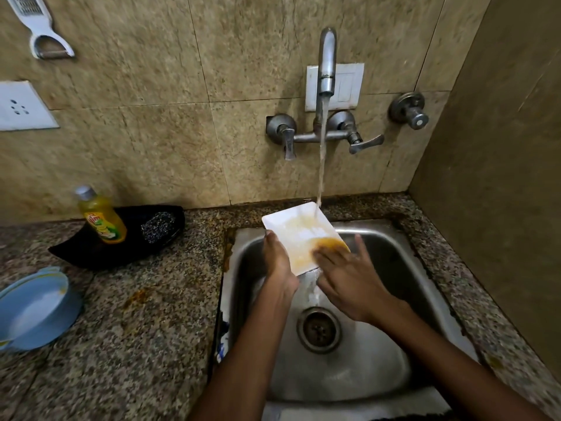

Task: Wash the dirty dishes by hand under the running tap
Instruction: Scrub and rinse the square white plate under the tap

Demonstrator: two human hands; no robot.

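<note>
A square white plate smeared with yellow-orange residue is tilted over the steel sink. My left hand grips its left edge. My right hand lies flat on the plate's lower right part, fingers spread on the yellow smear, holding nothing. Water runs from the wall tap in a stream that lands on the plate's far corner.
On the granite counter to the left stand a yellow dish-soap bottle and a steel scrubber in a black tray. Stacked blue bowls sit at the far left. The sink drain lies below my hands.
</note>
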